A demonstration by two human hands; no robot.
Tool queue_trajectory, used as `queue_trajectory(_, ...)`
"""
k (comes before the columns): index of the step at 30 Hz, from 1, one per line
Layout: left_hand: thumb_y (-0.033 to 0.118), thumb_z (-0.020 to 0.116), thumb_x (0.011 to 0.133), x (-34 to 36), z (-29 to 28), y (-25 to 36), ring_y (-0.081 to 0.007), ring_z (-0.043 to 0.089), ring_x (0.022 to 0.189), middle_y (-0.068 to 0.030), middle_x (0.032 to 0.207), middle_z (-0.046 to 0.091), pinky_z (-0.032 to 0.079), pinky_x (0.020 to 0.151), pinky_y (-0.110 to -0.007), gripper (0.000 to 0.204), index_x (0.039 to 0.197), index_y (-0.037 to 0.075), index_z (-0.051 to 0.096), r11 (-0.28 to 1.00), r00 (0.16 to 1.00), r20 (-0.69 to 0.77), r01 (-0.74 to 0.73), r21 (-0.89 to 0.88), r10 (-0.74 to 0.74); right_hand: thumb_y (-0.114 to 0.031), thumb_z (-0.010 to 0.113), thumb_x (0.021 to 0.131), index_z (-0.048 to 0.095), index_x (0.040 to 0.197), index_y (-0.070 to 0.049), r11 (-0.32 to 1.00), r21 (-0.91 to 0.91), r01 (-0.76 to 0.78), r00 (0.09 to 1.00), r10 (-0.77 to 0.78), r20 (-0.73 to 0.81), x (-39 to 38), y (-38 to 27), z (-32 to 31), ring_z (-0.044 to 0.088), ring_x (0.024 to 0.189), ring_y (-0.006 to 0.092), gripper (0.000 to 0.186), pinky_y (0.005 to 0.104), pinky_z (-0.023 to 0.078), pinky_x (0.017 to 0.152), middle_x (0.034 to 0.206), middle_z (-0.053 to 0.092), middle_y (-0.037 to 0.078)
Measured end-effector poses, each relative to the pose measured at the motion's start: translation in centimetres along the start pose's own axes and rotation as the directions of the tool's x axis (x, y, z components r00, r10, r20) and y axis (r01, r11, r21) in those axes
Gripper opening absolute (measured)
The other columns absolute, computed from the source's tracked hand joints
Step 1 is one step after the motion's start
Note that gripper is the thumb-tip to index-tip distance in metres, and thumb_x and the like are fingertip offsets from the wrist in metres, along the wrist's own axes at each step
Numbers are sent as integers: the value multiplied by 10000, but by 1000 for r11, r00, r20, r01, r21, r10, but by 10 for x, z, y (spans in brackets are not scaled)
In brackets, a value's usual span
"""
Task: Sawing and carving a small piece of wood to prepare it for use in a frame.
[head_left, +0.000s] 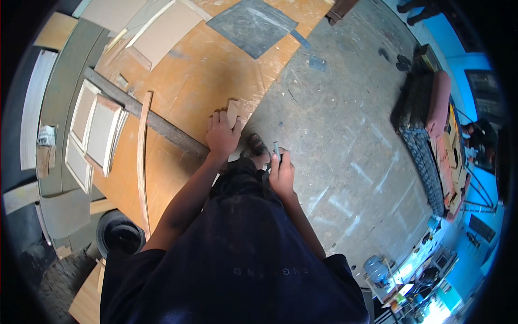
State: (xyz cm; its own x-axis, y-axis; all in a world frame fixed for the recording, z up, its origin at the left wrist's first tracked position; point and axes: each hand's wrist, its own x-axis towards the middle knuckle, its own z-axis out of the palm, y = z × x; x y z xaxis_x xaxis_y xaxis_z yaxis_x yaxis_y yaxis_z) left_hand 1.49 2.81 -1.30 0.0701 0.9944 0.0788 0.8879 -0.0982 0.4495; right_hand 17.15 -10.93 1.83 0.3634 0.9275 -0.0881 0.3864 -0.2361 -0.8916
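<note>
Glare: lower right | tabletop [189,97]: soft shadow | rim: bent, perhaps blurred

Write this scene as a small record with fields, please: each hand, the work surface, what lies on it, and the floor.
left hand: the left hand rests on a small tan block; grip unclear
right hand: the right hand holds a slim grey tool, exact kind unclear
work surface: orange-brown tabletop, scuffed
on the surface: long narrow wooden strip crossing a dark bar; pale-framed panels at left; dark square sheet farther ahead
floor: grey floor with pale streaks, right of the tabletop
</note>
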Motion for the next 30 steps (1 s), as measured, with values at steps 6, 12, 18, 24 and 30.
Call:
queue_trajectory(6,317,650,869,-8,5,-3,-377,502,1038,-172,1094,530,398,860,-504,398,1108,22,529,987,987,-20,-161,-11,161,-140,508,996,520,1107,30,996,73,-47,999,47,2,-29,9,30,613,842,499,203,523,482,709,900,624,298)
queue_trajectory(12,298,627,893,-4,1,-6,-328,461,1080,-126,1156,497,368,891,-474,564,1369,48,457,936,938,51,-346,68,343,-170,500,1005,537,1085,30,1000,19,-6,996,8,-93,-41,7,43,615,836,496,218,515,484,703,899,630,294)
queue_trajectory(18,296,615,902,-8,-11,-10,-307,452,1075,-104,1150,491,357,898,-455,579,1402,57,449,903,888,182,-430,3,422,-207,485,1019,571,1029,6,995,54,-89,990,94,-109,-49,11,47,631,735,473,230,488,481,625,781,628,265)
queue_trajectory(24,314,572,926,-8,-11,-10,-302,461,1068,-109,1150,496,358,905,-453,566,1406,38,454,888,876,182,-458,24,447,-216,505,1016,585,983,6,992,54,-115,986,121,-118,-51,18,50,636,699,450,238,456,479,599,747,623,250)
queue_trajectory(30,297,563,932,-7,-8,-6,-312,473,1063,-123,1163,502,367,905,-455,553,1391,11,449,903,892,211,-423,74,400,-218,522,1011,585,949,-3,990,-1,-139,989,139,-47,-45,20,35,629,621,407,233,422,460,545,690,605,230)
